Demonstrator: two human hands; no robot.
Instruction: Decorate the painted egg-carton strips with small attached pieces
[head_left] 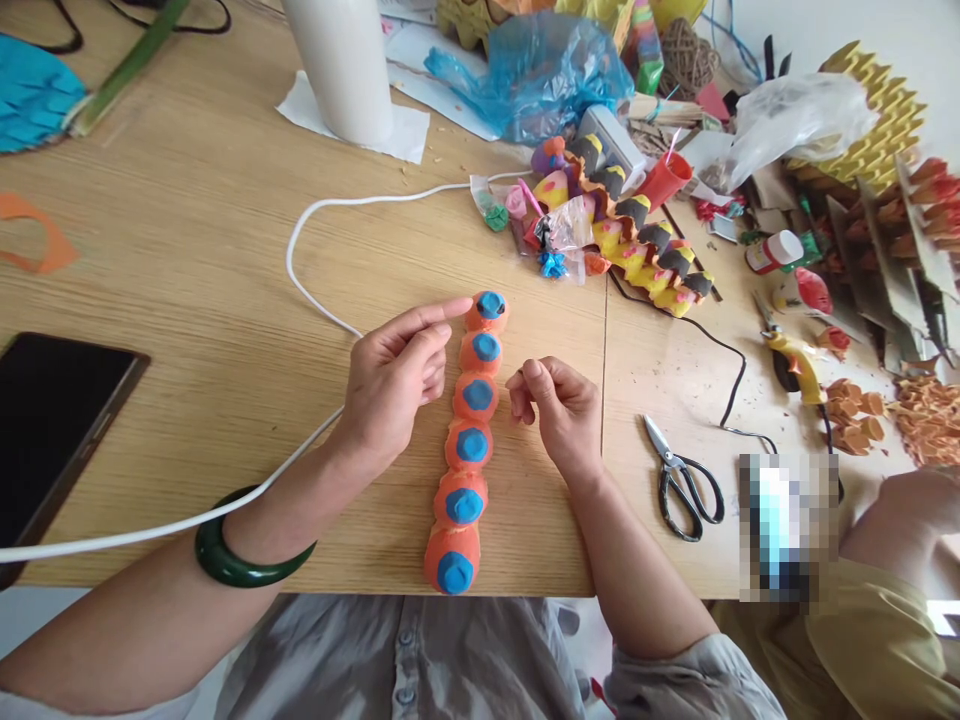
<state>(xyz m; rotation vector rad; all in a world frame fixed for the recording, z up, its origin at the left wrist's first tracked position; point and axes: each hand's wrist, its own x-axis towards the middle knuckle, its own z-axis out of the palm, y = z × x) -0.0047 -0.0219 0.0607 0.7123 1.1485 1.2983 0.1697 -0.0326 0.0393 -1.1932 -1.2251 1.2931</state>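
An orange-painted egg-carton strip (474, 410) lies lengthwise on the table before me, a blue spot on each of its several bumps. The farthest bump (489, 312) also carries small dark marks on its blue spot. My left hand (397, 375) is left of the strip, index finger stretched out with its tip at the edge of that farthest bump, the other fingers curled loosely. To the strip's right hovers my right hand (559, 405), thumb and fingers pinched together. Whatever they hold, if anything, is too small to make out.
Black-handled scissors (684, 480) lie right of my right hand. A white cable (300, 250) loops across the table and over my left forearm. A phone (60, 420) lies at left. Painted carton strips (645, 240) and a red cup (667, 178) stand behind. Another person's arm (900, 520) rests at right.
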